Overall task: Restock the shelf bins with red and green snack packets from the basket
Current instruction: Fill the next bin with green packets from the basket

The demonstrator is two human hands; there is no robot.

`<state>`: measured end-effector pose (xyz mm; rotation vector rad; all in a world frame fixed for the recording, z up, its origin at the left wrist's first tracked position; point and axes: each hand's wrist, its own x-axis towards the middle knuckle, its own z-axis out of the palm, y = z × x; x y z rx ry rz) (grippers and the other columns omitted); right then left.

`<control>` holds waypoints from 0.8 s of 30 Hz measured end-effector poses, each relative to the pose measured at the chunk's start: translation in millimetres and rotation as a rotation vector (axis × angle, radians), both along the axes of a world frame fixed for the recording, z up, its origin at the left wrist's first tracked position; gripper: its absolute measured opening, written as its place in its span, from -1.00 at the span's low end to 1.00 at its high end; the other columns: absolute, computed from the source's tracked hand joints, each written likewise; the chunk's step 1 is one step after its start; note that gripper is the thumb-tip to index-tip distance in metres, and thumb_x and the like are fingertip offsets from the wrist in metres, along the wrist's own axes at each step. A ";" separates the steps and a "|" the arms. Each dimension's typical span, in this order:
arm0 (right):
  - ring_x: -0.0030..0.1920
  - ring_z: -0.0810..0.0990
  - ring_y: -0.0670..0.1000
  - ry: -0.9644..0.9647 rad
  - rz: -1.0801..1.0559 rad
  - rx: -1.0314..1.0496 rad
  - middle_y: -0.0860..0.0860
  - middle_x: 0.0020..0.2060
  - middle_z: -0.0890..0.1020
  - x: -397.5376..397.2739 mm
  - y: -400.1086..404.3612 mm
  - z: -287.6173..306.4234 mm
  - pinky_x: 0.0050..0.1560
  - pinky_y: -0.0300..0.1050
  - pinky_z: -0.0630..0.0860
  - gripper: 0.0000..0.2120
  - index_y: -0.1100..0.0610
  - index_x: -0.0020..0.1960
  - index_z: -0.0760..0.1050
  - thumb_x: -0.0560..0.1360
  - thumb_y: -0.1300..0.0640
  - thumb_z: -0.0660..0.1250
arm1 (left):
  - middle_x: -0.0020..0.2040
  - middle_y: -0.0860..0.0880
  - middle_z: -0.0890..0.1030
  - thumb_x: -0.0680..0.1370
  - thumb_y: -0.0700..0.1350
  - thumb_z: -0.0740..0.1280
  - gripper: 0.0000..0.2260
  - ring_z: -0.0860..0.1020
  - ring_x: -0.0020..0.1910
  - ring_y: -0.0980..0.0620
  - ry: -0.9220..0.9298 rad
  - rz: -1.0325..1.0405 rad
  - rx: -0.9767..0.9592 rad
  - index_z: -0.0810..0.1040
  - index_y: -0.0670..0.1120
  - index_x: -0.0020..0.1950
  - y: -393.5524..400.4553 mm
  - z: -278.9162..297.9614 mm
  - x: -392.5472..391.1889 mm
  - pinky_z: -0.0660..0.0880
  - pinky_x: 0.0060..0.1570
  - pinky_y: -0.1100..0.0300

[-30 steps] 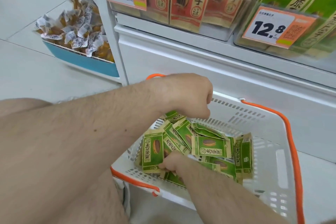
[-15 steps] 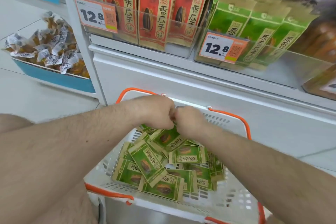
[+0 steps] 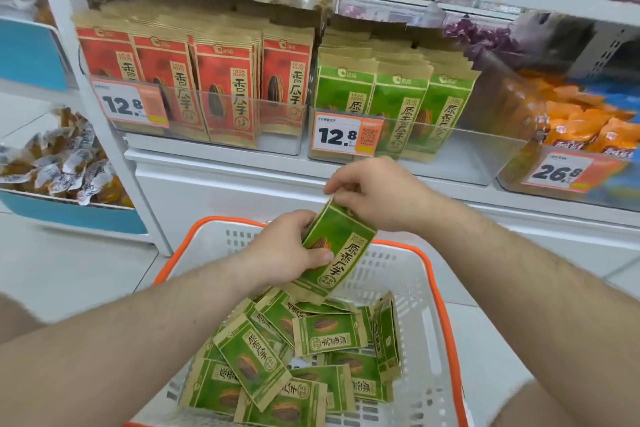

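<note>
Far left at 9 o'clock: blue bin [image 3: 74, 217] piled with small wrapped snacks [image 3: 59, 166], off the shelf unit.

Shelf, 10 o'clock: clear bin [image 3: 277, 142] of red packets [image 3: 225, 87] standing upright in rows, price tag [image 3: 130, 107] reading 12.8 on its front wall. Just right of it at 12 o'clock: second clear bin [image 3: 478, 163] with green packets [image 3: 398, 107] upright in its left part, right part of that bin bare; its tag [image 3: 346, 136] also 12.8.

Centre: left hand [image 3: 280, 253] curled round the lower left edge of a green packet held above the basket, thumb [image 3: 320, 256] pressed flat on its front, fingers wrapped behind. Held green packet [image 3: 341, 250] tilted, top toward 1 o'clock. Right hand [image 3: 377, 194] pinches its top edge, thumb and forefinger clamped together on it, other fingers curled loosely.

Below, 6 o'clock: white basket [image 3: 426, 340] with orange rim, loose green packets [image 3: 287, 357] heaped in it, lying flat at mixed angles.

Far right at 3 o'clock: bin of orange packets [image 3: 588, 135], tag [image 3: 559, 172] reading 26.8.
</note>
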<state>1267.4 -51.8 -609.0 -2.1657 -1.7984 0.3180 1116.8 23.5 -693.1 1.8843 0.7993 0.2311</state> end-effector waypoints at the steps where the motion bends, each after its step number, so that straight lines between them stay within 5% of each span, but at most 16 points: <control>1: -0.12 0.52 -0.12 0.031 -0.030 0.038 -0.11 -0.12 0.61 6.7 -2.0 6.1 -0.09 -0.30 0.44 -0.78 0.02 0.19 0.62 0.56 0.12 0.36 | -0.08 0.05 0.70 0.46 -0.20 0.51 -0.77 0.67 -0.07 0.05 -0.037 0.034 -0.026 0.57 0.01 0.04 -0.8 2.9 5.4 0.59 0.07 -0.01; 6: -0.05 0.59 -0.10 0.245 -0.310 0.208 -0.08 -0.03 0.63 52.6 -15.3 35.6 -0.02 -0.19 0.53 -0.61 0.04 0.22 0.57 0.44 -0.05 0.50 | -0.04 0.04 0.70 0.48 -0.26 0.47 -0.76 0.67 -0.03 0.02 -0.240 0.106 -0.086 0.57 0.00 0.07 -5.7 30.3 47.7 0.60 0.08 0.02; 9: -0.27 0.57 -0.18 0.578 -0.369 0.196 -0.06 -0.15 0.66 73.8 -30.3 40.2 -0.37 -0.37 0.43 -0.79 0.08 0.10 0.59 0.50 0.05 0.47 | -0.02 0.01 0.71 0.49 -0.29 0.46 -0.74 0.67 -0.01 0.01 -0.340 0.095 -0.117 0.58 -0.04 0.11 -11.2 52.0 79.3 0.61 0.06 0.02; 12: -0.39 0.45 -0.08 0.721 -0.371 0.278 -0.03 -0.28 0.65 90.2 -37.3 38.4 -0.39 -0.20 0.32 -0.90 0.13 0.01 0.63 0.56 0.11 0.39 | 0.00 0.01 0.70 0.50 -0.30 0.44 -0.75 0.67 -0.01 0.04 -0.400 0.079 -0.123 0.57 0.00 0.07 -16.4 67.2 106.1 0.61 0.05 0.04; 18: -0.41 0.46 -0.12 0.720 -0.472 0.450 -0.17 -0.49 0.57 107.8 -46.3 45.6 -0.34 -0.17 0.35 -0.84 0.08 -0.13 0.61 0.60 0.14 0.32 | -0.08 0.13 0.68 0.51 -0.28 0.44 -0.76 0.64 -0.06 0.15 -0.467 0.089 -0.101 0.54 0.07 -0.05 -20.6 77.8 134.7 0.59 -0.04 0.19; 24: -0.43 0.47 -0.32 0.512 -0.429 0.886 -0.16 -0.37 0.58 124.3 -56.3 85.2 -0.34 -0.38 0.43 -0.85 0.08 -0.08 0.60 0.59 0.25 0.31 | 0.02 0.12 0.63 0.48 -0.11 0.49 -0.68 0.61 -0.02 0.16 -0.456 0.139 0.028 0.49 0.01 0.18 -11.7 82.2 138.1 0.54 0.00 0.22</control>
